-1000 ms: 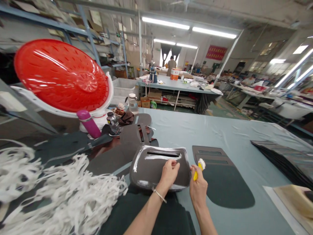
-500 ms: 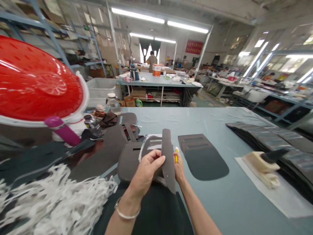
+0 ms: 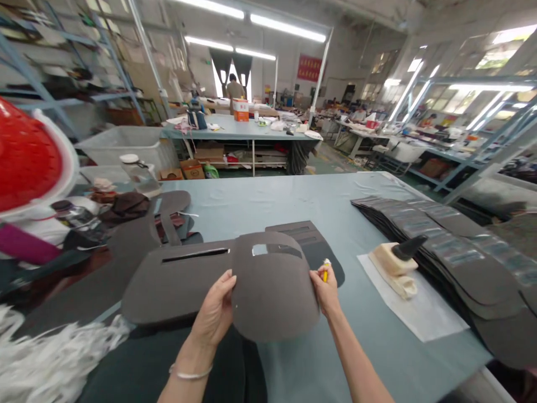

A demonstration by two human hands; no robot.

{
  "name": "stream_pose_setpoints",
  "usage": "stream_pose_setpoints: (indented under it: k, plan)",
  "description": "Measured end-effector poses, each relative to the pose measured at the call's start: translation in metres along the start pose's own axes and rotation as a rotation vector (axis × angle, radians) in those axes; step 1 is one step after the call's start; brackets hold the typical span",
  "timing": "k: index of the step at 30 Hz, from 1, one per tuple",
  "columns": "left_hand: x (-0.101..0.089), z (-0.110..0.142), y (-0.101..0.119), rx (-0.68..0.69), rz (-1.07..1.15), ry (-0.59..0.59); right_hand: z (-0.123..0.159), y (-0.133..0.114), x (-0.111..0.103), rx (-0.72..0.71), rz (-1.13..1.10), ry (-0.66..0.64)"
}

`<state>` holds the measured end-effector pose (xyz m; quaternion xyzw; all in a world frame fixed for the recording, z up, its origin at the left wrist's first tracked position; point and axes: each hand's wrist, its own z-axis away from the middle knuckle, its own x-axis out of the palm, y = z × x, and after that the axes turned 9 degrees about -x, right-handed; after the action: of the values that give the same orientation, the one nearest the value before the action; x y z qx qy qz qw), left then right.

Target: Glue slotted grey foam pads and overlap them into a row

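Observation:
A dark grey rounded panel (image 3: 274, 296) with a slot near its far end is held up between my two hands. My left hand (image 3: 216, 308) pinches its left edge. My right hand (image 3: 326, 286) grips the right edge and also has a small yellow tool (image 3: 325, 272) with a white tip between its fingers; its kind is unclear. Left of the held panel lies a similar slotted grey panel (image 3: 168, 291). Behind it, another panel (image 3: 321, 246) rests on the blue-green table, partly hidden by the held one.
At right, a cream glue bottle (image 3: 390, 263) with a black nozzle lies on a white sheet (image 3: 423, 313), beside a stack of grey panels (image 3: 474, 263). White strips (image 3: 54, 358) pile at the near left. A red basin (image 3: 25, 157) and a glass jar (image 3: 140, 176) stand farther left.
The panel in my hands has turned from edge-on to face-up, showing its broad side. My right hand now grips its right edge. The view has swung to the right.

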<state>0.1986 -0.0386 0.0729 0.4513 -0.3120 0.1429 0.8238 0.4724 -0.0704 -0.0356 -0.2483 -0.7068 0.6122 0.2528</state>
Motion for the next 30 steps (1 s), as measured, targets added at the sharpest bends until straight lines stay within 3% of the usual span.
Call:
stream_pose_setpoints:
  k: [4, 8, 12, 18, 30]
  plan:
    - [-0.008, -0.053, -0.073, -0.035, -0.268, 0.171, -0.059, 0.026, -0.089, -0.144, 0.464, 0.052]
    - [-0.011, -0.099, -0.134, -0.002, -0.577, 0.355, -0.107, 0.046, -0.126, -0.21, 0.797, -0.014]
    - [-0.008, -0.135, -0.166, 0.048, -0.657, 0.481, -0.139, 0.068, -0.129, -0.23, 0.931, -0.051]
    - [-0.012, -0.173, -0.177, 0.13, -0.785, 0.643, -0.167, 0.096, -0.127, -0.237, 0.985, -0.042]
    - [-0.016, -0.191, -0.183, 0.117, -0.986, 0.731, -0.173, 0.106, -0.118, -0.189, 1.163, -0.077]
